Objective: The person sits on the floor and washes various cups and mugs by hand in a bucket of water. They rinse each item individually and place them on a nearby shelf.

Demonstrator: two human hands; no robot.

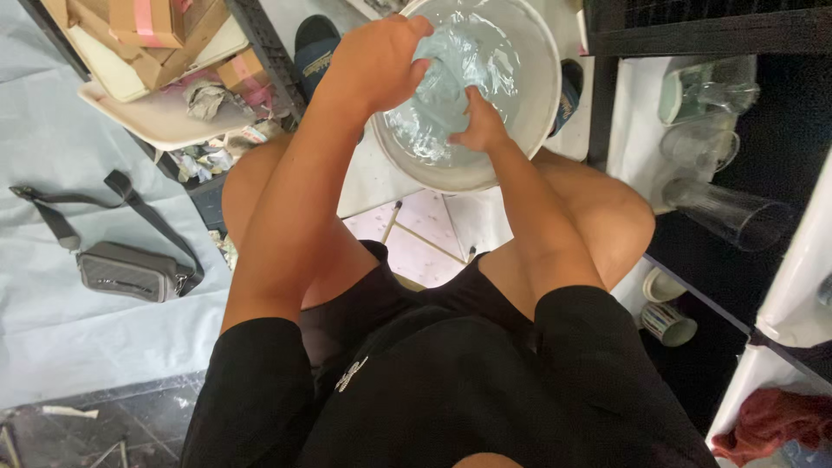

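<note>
The left hand (377, 61) is closing in a loose fist around a bunched fold of pale blue cloth (451, 78), gripping it at the upper left of a white bucket (544, 95); the right hand (479, 128) is pinching the same cloth lower down, its fingers curling shut into the wet fabric; the cloth is lying inside the bucket, partly under clear water; the bucket is standing on the floor between the seated person's bare knees, just beyond them. A grey shoulder bag (126, 270) with a strap is lying on a pale sheet at the left, well apart from the hands; a stack of cardboard boxes (152, 35) is sitting on a tray at the upper left; clear drinking glasses (711, 147) are lying at the right; a reddish rag (771, 420) is resting at the lower right corner.
</note>
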